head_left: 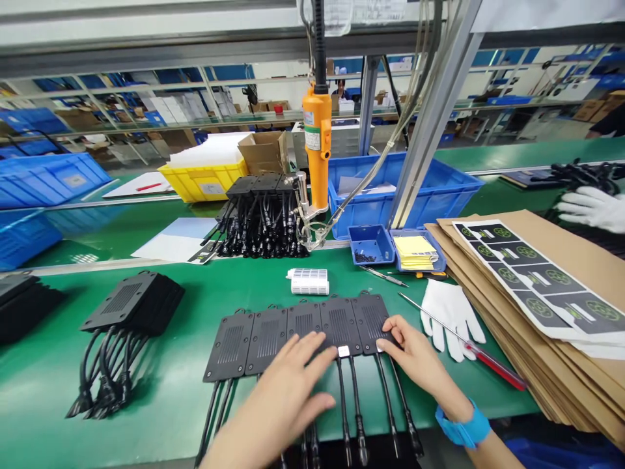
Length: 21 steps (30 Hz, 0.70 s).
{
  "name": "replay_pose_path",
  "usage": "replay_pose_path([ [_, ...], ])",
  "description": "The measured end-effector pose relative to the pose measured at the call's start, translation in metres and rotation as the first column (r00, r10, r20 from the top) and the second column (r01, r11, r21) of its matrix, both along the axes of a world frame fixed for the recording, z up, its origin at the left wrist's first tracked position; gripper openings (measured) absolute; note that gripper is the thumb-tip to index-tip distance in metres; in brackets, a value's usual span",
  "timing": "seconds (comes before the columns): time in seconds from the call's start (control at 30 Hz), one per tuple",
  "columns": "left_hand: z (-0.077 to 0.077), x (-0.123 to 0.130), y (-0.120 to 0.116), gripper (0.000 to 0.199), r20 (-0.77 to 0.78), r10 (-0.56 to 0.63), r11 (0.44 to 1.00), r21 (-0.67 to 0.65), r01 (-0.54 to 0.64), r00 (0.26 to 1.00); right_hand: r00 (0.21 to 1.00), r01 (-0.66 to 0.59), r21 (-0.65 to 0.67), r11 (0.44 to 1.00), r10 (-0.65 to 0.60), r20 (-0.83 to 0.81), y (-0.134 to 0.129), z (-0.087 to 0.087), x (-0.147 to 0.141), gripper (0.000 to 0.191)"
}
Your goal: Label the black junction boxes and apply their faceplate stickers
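Several flat black boxes (229, 345) with cables stand side by side in a row on the green bench. My left hand (288, 391) is over the middle boxes, fingers spread, and holds nothing. My right hand (407, 352) is at the rightmost box (371, 316), with thumb and fingertips on its right edge and lower corner; a small white piece shows by the thumb. A white label (344, 351) is on the lower edge of the box next to it. Behind the row lies a white roll of labels (309, 281).
Stacked black boxes (129, 303) are at left. An orange screwdriver (317, 143) hangs above cabled boxes (263, 215). At right are a blue screw tray (371, 245), white glove (452, 316), red-handled screwdriver (495, 368), cardboard (488, 312) and a co-worker's gloved hand (593, 208).
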<state>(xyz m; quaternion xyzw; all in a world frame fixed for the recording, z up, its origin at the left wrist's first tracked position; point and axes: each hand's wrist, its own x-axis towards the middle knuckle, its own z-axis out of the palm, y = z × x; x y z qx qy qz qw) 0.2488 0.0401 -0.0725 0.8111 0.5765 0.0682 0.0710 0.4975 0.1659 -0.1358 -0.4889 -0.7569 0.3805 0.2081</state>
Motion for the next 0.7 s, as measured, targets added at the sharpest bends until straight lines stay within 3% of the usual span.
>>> replay_pose_path([
  [0.17, 0.007, -0.062, 0.05, 0.045, 0.169, 0.238, 0.971, -0.07, -0.229, 0.957, 0.986, -0.134, -0.039, 0.99, 0.137, 0.091, 0.004, 0.006, 0.008, 0.016],
  [0.27, -0.006, -0.083, 0.091, 0.045, 0.297, 0.292, 0.956, -0.064, -0.286, 0.909, 0.977, -0.162, 0.025, 0.986, 0.157, 0.147, 0.012, 0.023, -0.001, 0.021],
  [0.4, -0.032, -0.089, 0.133, 0.049, 0.374, 0.35, 0.934, -0.078, -0.347, 0.859, 0.962, -0.265, 0.154, 0.952, 0.25, 0.111, 0.026, 0.047, -0.044, 0.021],
  [0.53, -0.043, -0.084, 0.14, 0.047, 0.471, 0.326, 0.942, -0.087, -0.325, 0.82, 0.95, -0.312, 0.211, 0.926, 0.31, 0.042, 0.049, 0.046, -0.095, 0.025],
  [0.63, -0.04, -0.08, 0.125, 0.052, 0.562, 0.272, 0.952, -0.039, -0.303, 0.781, 0.953, -0.291, 0.206, 0.934, 0.301, -0.019, 0.064, 0.036, -0.122, 0.043],
  [0.7, -0.037, -0.079, 0.114, 0.055, 0.621, 0.254, 0.951, -0.021, -0.309, 0.741, 0.944, -0.309, 0.189, 0.932, 0.325, -0.055, 0.069, 0.033, -0.134, 0.045],
])
